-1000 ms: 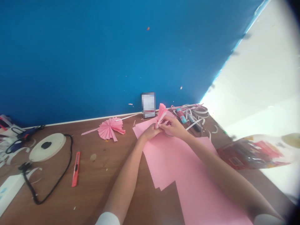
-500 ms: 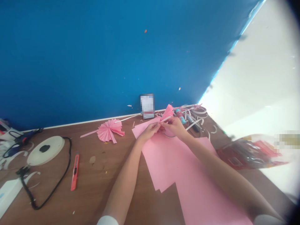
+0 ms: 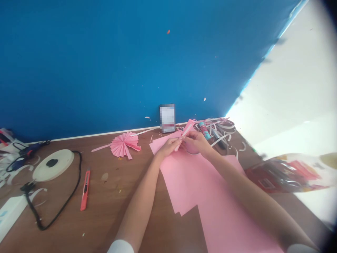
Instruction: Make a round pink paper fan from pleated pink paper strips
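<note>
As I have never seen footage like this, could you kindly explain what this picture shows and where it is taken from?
There is no machine here: a camera worn on a person's head looks down at their own bare hands. The left hand and right hand together pinch a folded pink paper strip above pink paper sheets on a brown table. Nearby lie a pink paper fan, a red knife and a glue stick.

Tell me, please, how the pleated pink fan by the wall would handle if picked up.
The pleated pink fan looks very light, being thin folded paper. Its pleats probably make it stiffer than the flat pink sheets, yet crushable. Lying flat on the table, it seems unlikely to roll.
</note>
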The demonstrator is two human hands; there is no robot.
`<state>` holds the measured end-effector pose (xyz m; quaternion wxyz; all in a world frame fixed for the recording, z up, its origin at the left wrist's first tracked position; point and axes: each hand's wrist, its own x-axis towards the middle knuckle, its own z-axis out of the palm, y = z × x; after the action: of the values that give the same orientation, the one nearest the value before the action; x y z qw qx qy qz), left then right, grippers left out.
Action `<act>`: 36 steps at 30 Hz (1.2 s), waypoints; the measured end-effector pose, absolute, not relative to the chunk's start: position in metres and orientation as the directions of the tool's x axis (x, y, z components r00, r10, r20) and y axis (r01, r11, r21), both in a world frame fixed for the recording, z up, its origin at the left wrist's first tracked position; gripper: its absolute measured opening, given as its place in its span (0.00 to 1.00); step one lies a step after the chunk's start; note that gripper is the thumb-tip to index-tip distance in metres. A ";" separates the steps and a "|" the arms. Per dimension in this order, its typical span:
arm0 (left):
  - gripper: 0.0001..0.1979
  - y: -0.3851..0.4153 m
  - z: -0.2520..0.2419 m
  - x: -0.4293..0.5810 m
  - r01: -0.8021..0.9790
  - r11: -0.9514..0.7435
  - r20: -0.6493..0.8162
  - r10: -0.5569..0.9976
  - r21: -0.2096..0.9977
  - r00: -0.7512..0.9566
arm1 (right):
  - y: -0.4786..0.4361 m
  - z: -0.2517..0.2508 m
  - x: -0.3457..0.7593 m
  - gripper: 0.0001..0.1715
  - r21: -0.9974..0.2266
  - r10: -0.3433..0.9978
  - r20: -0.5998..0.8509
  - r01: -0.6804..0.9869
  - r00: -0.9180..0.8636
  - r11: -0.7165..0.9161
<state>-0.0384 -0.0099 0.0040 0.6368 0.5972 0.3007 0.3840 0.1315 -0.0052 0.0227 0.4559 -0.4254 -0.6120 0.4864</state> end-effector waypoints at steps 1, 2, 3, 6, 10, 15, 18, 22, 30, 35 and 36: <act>0.20 -0.010 0.004 -0.037 -0.145 -0.011 0.086 0.849 0.989 0.521 | -0.006 0.023 0.131 0.16 -0.985 0.966 0.140 0.072 -0.216 0.159; 0.20 -0.010 0.004 -0.036 -0.152 -0.014 0.091 0.853 0.988 0.514 | -0.006 0.023 0.131 0.16 -0.985 0.968 0.138 0.072 -0.211 0.157; 0.20 -0.010 0.004 -0.035 -0.148 -0.017 0.090 0.858 0.989 0.506 | -0.007 0.024 0.131 0.15 -0.985 0.969 0.141 0.074 -0.205 0.159; 0.23 -0.011 0.005 -0.034 -0.091 -0.024 0.066 0.868 0.996 0.491 | -0.008 0.027 0.131 0.16 -0.981 0.971 0.151 0.095 -0.188 0.170; 0.24 -0.012 0.009 -0.037 0.001 -0.036 0.031 0.871 0.999 0.490 | -0.010 0.032 0.131 0.16 -0.987 0.972 0.148 0.037 -0.184 0.157; 0.23 -0.012 0.011 -0.039 -0.003 -0.020 0.019 0.854 1.000 0.520 | -0.011 0.036 0.131 0.19 -0.987 0.979 0.159 0.011 -0.127 0.161; 0.22 -0.013 0.011 -0.039 -0.015 -0.023 0.027 0.853 1.000 0.522 | -0.010 0.035 0.132 0.20 -0.990 0.986 0.140 0.018 -0.092 0.142; 0.23 -0.013 0.012 -0.039 -0.014 -0.020 0.025 0.847 1.000 0.531 | -0.008 0.032 0.133 0.23 -0.995 0.992 0.103 0.004 -0.079 0.103; 0.24 -0.011 0.009 -0.038 0.010 0.009 -0.013 0.826 1.000 0.563 | 0.000 0.031 0.141 0.27 -0.999 0.999 0.047 -0.009 0.019 0.048; 0.29 -0.008 0.006 -0.036 -0.024 0.032 -0.013 0.832 0.999 0.555 | 0.003 0.032 0.149 0.25 -0.993 0.989 0.114 -0.011 0.092 0.116; 0.30 -0.008 0.007 -0.036 -0.030 0.030 -0.008 0.830 0.999 0.558 | 0.004 0.033 0.150 0.26 -0.993 0.987 0.117 -0.009 0.107 0.119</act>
<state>-0.0365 -0.0082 0.0066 0.6381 0.6097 0.3280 0.3368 0.1499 0.0035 0.0325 0.5586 -0.4917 -0.4974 0.4459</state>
